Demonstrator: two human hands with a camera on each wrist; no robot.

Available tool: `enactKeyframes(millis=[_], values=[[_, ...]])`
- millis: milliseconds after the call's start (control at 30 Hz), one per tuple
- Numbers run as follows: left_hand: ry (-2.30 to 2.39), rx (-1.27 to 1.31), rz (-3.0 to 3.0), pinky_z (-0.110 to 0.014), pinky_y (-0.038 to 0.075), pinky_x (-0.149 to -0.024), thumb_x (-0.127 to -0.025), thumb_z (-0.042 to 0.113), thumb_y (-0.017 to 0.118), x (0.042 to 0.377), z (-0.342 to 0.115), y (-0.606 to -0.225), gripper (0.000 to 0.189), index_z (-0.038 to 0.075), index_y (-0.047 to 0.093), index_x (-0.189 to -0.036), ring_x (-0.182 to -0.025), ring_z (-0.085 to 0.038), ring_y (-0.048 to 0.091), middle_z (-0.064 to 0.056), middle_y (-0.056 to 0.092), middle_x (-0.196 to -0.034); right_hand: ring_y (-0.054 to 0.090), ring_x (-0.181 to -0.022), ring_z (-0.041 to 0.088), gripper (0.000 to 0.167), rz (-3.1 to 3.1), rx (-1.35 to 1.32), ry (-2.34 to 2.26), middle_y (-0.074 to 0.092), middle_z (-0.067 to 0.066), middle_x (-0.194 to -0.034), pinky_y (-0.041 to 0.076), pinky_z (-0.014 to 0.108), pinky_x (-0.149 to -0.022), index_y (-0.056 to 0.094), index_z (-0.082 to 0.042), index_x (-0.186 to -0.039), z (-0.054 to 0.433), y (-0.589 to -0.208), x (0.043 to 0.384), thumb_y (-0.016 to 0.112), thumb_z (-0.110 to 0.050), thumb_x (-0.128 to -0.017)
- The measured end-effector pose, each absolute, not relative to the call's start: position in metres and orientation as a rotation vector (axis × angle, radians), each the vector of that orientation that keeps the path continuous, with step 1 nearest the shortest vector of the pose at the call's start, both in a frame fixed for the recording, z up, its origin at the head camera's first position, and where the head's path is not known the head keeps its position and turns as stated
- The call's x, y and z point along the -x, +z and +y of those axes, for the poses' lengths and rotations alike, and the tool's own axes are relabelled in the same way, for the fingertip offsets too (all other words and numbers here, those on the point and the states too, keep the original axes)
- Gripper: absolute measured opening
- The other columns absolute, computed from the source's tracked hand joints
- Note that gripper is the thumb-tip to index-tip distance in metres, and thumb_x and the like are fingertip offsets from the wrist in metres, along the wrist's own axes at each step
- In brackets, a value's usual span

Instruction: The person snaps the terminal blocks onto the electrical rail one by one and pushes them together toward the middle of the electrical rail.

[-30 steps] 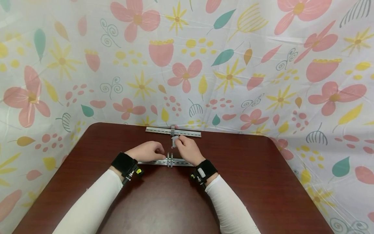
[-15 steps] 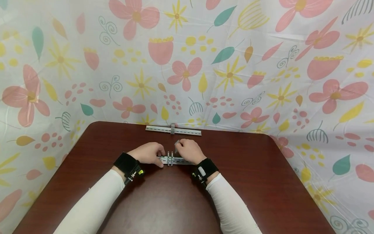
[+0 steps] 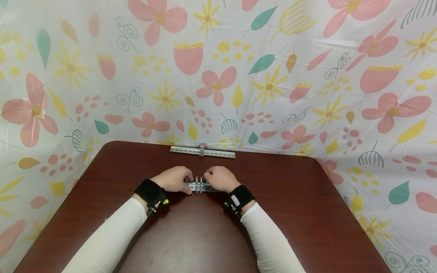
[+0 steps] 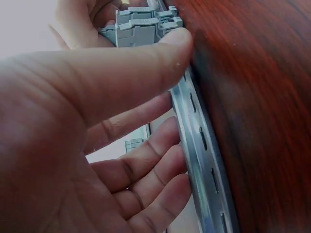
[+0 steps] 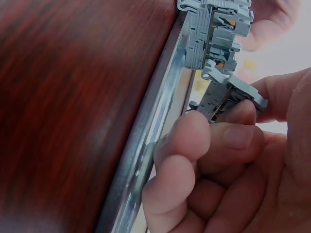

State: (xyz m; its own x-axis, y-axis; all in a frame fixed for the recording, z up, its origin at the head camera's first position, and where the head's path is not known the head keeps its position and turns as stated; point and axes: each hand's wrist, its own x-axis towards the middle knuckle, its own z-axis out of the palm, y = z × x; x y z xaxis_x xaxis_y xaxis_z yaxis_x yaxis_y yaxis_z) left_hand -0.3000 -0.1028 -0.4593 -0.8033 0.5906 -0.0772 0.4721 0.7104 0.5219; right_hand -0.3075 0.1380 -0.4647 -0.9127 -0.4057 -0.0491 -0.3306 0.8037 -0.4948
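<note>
A slotted metal DIN rail (image 3: 192,186) lies across the table, with grey terminal blocks (image 5: 198,41) standing upright around its middle. My left hand (image 3: 172,179) grips the rail left of the blocks, thumb in front and fingers behind. In the left wrist view, the left thumb reaches close to the mounted blocks (image 4: 138,33). My right hand (image 3: 222,179) pinches a loose grey terminal block (image 5: 214,98) between thumb and fingers. That block is tilted, right beside the mounted ones; whether it touches the rail I cannot tell. In the head view the right fingers mostly cover it.
A second DIN rail (image 3: 184,151) with grey blocks (image 3: 202,150) on its middle lies near the table's back edge. Behind the brown table (image 3: 283,197) hangs a flower-print curtain (image 3: 218,49).
The right hand has brought its terminal block down and nearer to the front rail. My left hand has shifted slightly right and taken hold of the rail.
</note>
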Motion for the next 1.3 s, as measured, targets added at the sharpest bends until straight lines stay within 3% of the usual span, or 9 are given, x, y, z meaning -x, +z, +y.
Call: enactKeyframes(millis=[900, 1300], values=[[0.678, -0.837, 2.743, -0.044, 0.059, -0.093, -0.088, 0.018, 0.097, 0.2974, -0.1, -0.464, 0.028, 0.011, 0.081, -0.11, -0.103, -0.021, 0.068, -0.002, 0.071, -0.111, 0.037, -0.051, 0.014, 0.051, 2.845, 0.59, -0.499, 0.041, -0.006, -0.058, 0.032, 0.032, -0.054, 0.051, -0.021, -0.063, 0.133, -0.4682, 0.3068, 0.055, -0.027, -0.113], [0.679, -0.797, 2.772, -0.043, 0.06, -0.09, -0.086, 0.021, 0.099, 0.2968, -0.1006, -0.4637, 0.029, 0.013, 0.083, -0.109, -0.099, -0.018, 0.068, 0.0, 0.073, -0.108, 0.043, -0.052, 0.014, 0.052, 2.793, 0.607, -0.47, 0.044, -0.006, -0.058, 0.038, 0.033, -0.055, 0.054, -0.022, -0.062, 0.1322, -0.4593, 0.301, 0.055, -0.029, -0.114]])
